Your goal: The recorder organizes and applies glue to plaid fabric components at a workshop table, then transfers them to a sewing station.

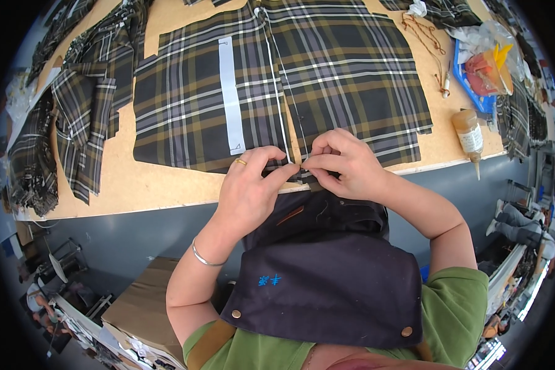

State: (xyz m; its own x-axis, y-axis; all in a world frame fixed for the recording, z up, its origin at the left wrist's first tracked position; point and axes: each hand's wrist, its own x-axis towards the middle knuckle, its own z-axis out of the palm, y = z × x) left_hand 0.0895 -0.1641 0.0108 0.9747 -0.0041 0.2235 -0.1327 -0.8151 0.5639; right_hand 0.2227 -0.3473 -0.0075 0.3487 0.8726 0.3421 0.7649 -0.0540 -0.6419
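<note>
Two plaid fabric panels, a left panel (185, 117) and a right panel (357, 80), lie flat side by side on the table. Thin white lines run along their facing edges, with a narrow gap between. My left hand (250, 185) is closed in a pinch on the near end of the left panel's inner edge. Opposite it, my right hand (346, 161) pinches the right panel's near inner corner; the fingertips of both hands almost meet. A pale strip (230, 98) lies lengthwise on the left panel.
Other plaid pieces (83, 117) are heaped on the wooden table (120, 179) at left. At right are a bottle (468, 132) with a nozzle past the table edge, a blue tray (468, 86), an orange cup (490, 71) and brown cord (425, 34). A cardboard box (148, 290) stands below.
</note>
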